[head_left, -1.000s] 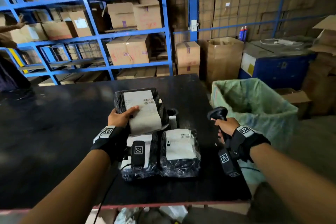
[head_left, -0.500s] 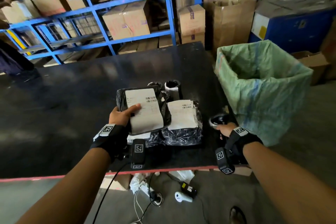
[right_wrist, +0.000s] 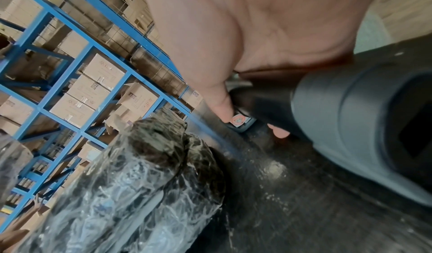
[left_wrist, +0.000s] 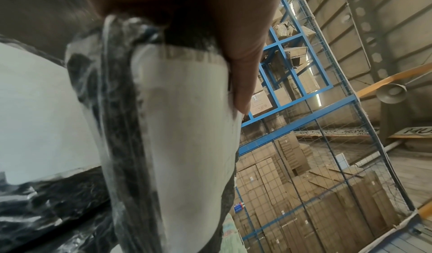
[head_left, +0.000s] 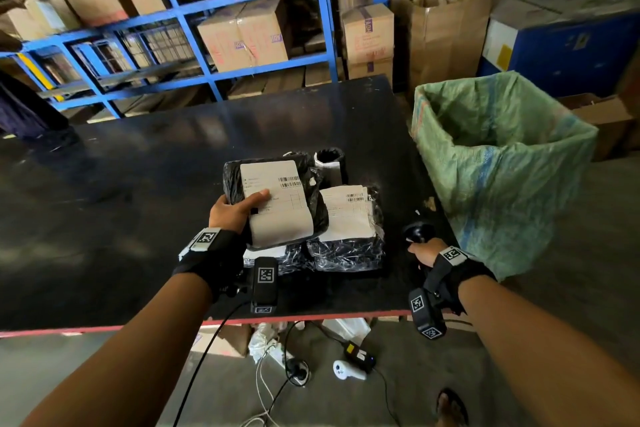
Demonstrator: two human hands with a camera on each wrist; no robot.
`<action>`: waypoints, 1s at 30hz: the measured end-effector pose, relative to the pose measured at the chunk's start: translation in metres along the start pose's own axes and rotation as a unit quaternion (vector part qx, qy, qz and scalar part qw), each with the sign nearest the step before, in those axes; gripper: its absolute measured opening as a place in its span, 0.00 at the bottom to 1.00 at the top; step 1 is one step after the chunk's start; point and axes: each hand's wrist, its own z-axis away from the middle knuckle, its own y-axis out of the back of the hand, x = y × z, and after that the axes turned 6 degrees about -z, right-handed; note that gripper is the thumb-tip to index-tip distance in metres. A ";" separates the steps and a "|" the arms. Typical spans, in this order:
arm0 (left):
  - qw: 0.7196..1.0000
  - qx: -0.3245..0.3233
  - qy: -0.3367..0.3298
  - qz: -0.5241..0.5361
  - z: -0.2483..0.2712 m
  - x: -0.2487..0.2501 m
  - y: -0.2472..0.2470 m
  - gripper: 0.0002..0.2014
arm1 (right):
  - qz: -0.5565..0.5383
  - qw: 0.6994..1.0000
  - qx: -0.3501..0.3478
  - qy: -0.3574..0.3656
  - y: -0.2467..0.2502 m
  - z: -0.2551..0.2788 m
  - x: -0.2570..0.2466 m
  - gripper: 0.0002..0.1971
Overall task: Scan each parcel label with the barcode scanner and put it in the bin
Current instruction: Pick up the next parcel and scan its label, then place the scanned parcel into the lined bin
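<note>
Held parcel [head_left: 273,199]: black plastic wrap with a white label on top; the left hand [head_left: 230,210] is holding it just above the other parcels near the front of the tabletop [head_left: 138,201], thumb lying across the label's left part, the remaining fingers underneath and out of sight.
Label on held parcel [head_left: 275,204]: facing up; two barcodes are showing at its upper right, clear of the thumb; the printed text is too small to read.
Scanner [head_left: 418,236]: the right hand [head_left: 425,251] is gripping the handle with its fingers wrapped round it; the head is sitting low at the tabletop's right edge, well apart from the held label.
Step in hand: judged as presenting the label for scanning; no sign of a scan yet.
Next move: scanner head needs lifting and aiming at the barcodes, thumb kept off them; then the parcel is going right, over the rim of the bin.
Bin [head_left: 502,163]: green woven sack lining, open mouth, standing just beside the tabletop's right edge.
Other parcels: one labelled parcel [head_left: 346,229] lying to the right, another partly under the held one, and a black roll-shaped item [head_left: 329,161] behind.
Readable writing: "ADK" is appearing on cartons [head_left: 367,33] behind; I cannot confirm anything further.
</note>
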 end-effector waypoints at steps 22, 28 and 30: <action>0.963 -0.220 -0.001 0.157 0.017 0.106 -0.209 0.40 | -0.397 0.888 -0.068 0.223 0.147 0.062 -0.102 0.18; 0.946 -0.295 -0.038 0.125 0.014 0.135 -0.298 0.31 | -0.516 0.820 -0.005 0.248 0.208 0.009 -0.117 0.25; 0.935 -0.341 -0.046 0.087 0.005 0.142 -0.329 0.20 | -0.515 0.816 0.015 0.262 0.241 -0.013 -0.124 0.19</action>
